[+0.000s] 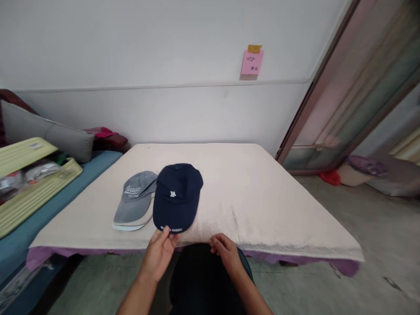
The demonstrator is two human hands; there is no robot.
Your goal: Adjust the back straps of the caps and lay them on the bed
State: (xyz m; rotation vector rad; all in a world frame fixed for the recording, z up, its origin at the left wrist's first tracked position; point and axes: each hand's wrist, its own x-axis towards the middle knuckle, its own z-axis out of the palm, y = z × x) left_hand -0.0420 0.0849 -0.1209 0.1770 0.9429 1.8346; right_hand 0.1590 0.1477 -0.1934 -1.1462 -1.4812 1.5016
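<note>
A navy baseball cap (179,199) with small white lettering on its front is in my left hand (159,253). My thumb lies on top of its brim and the fingers are underneath, partly hidden. Left of it, a grey-blue cap (136,201) with white lettering lies on top of other caps, whose pale brims (133,226) show below; the navy cap overlaps their right side. My right hand (225,250) is at the table's front edge with its fingers curled, and nothing shows in it.
A cream cloth covers the table (262,197), with purple fabric (272,257) below its edge. On the left are a blue surface (95,168), a grey cushion (49,131) and an open yellow-green container (39,192) holding packets. A pink note (252,62) hangs on the wall.
</note>
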